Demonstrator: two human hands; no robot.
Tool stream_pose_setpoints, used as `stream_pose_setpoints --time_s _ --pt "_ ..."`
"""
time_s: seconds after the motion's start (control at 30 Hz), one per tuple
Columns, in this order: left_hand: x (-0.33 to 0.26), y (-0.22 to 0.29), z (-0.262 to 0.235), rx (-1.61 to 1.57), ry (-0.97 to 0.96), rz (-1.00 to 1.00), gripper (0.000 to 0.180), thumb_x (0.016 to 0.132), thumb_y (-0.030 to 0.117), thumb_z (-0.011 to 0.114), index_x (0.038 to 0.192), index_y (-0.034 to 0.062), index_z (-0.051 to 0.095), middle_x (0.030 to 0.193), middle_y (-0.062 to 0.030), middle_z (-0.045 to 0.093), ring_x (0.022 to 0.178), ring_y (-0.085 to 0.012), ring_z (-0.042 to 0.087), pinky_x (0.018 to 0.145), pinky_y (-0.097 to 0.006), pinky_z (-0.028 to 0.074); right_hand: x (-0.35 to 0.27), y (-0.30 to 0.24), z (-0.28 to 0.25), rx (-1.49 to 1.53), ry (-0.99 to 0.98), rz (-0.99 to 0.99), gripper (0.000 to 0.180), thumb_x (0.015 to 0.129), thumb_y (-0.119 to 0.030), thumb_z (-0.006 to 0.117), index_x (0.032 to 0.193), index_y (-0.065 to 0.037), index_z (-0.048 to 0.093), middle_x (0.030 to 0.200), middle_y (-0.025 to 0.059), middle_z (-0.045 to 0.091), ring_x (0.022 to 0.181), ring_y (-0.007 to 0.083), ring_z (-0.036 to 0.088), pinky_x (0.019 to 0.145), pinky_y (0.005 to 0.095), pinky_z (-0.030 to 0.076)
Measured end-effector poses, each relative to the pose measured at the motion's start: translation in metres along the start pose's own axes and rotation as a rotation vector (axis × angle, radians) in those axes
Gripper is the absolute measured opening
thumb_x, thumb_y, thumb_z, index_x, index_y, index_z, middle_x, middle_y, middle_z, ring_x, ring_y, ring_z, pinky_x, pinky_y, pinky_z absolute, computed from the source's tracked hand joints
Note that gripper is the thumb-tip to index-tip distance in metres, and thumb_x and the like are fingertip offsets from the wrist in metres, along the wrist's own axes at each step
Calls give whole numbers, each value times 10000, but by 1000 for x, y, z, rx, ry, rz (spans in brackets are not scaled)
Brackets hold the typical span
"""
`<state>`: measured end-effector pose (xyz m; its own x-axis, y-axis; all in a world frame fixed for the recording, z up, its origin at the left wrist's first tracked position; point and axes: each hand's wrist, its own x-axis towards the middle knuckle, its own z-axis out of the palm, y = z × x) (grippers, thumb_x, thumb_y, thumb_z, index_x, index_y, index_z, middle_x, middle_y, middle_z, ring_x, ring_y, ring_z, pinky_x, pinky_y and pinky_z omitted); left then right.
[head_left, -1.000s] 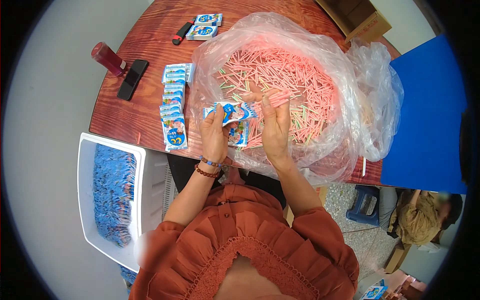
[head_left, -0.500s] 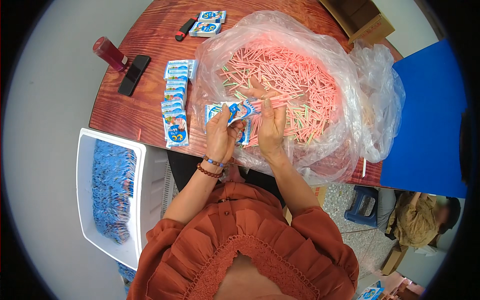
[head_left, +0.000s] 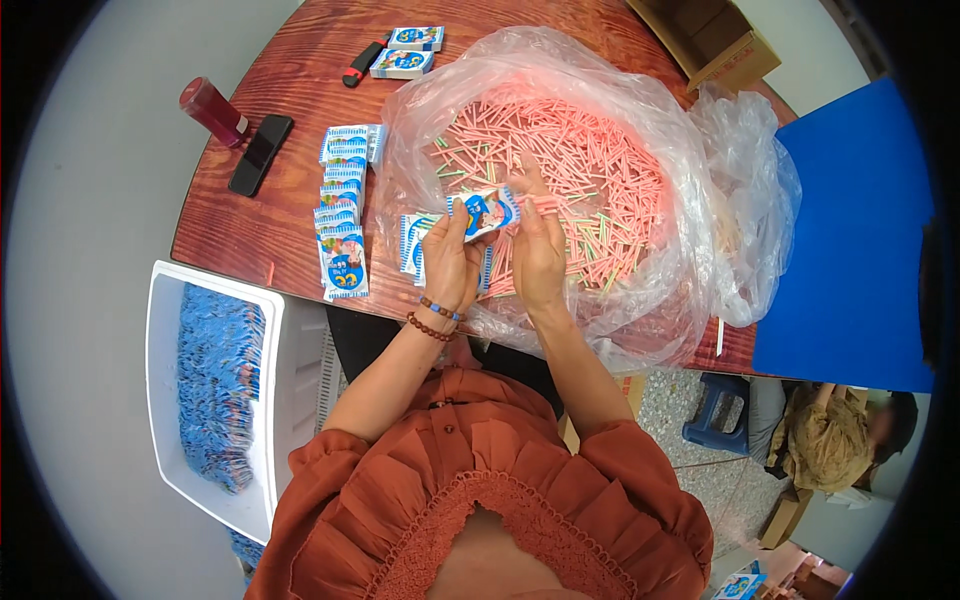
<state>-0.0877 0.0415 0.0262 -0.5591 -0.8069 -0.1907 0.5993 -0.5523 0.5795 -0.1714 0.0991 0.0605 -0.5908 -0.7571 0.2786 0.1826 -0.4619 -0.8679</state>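
Note:
My left hand (head_left: 450, 262) is closed on a small blue-and-white packet (head_left: 490, 213), held over the near left part of a clear plastic bag. At the packet's right end, my right hand (head_left: 540, 255) pinches a few pink sticks (head_left: 545, 203) between thumb and fingers. The sticks meet that end of the packet; how far they reach inside is hidden. Beneath my left hand lie more packets of the same kind (head_left: 410, 245), partly covered by it. The open bag (head_left: 400, 130) is filled with many loose pink sticks (head_left: 610, 150), some green and pale ones among them.
Left of the bag, overlapping packets (head_left: 343, 262) form a row. Farther off are a black phone (head_left: 260, 155), a red bottle (head_left: 213, 112), a black-and-red cutter (head_left: 365, 62) and two small packs (head_left: 403, 63). A white bin (head_left: 275, 400) stands left; a person (head_left: 825, 440) sits at right.
Less of the pink sticks shows past the packet's right end, with my right fingers closer to it. The packet has tilted and risen slightly away from the packets below.

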Motion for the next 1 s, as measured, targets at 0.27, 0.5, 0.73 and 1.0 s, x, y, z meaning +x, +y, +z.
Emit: stream_pose_setpoints --time_s 0.27,0.5,0.73,1.0 --pt "12 -8 -1 -156 -13 -83 263 998 235 493 1137 17 542 1085 -98 649 1005 -208 637 896 -381 525 10 3 -21 -163 32 12 444 1006 -224 414 1366 35 428 1476 157 350 1356 249 350 1122 356 257" --pt "12 -11 -8 -146 -47 -59 241 992 212 505 1163 43 519 1105 -96 641 1012 -198 630 893 -391 518 -3 9 -39 -170 58 299 338 956 -128 555 1259 11 507 1185 89 601 1042 143 584 889 294 472" --pt "6 8 -27 -14 -163 -19 320 949 145 577 1235 17 512 1117 -68 633 977 -133 620 849 -302 511 13 -20 -42 -355 -192 166 158 890 -36 611 1017 0 698 919 45 669 825 94 598 733 239 462" --pt "-4 44 -54 378 -58 104 175 920 110 620 1039 -3 681 928 -14 684 837 -48 599 737 -187 465 32 -19 -7 -680 -506 37 149 882 -103 618 935 -11 722 695 19 561 668 90 512 610 238 397"
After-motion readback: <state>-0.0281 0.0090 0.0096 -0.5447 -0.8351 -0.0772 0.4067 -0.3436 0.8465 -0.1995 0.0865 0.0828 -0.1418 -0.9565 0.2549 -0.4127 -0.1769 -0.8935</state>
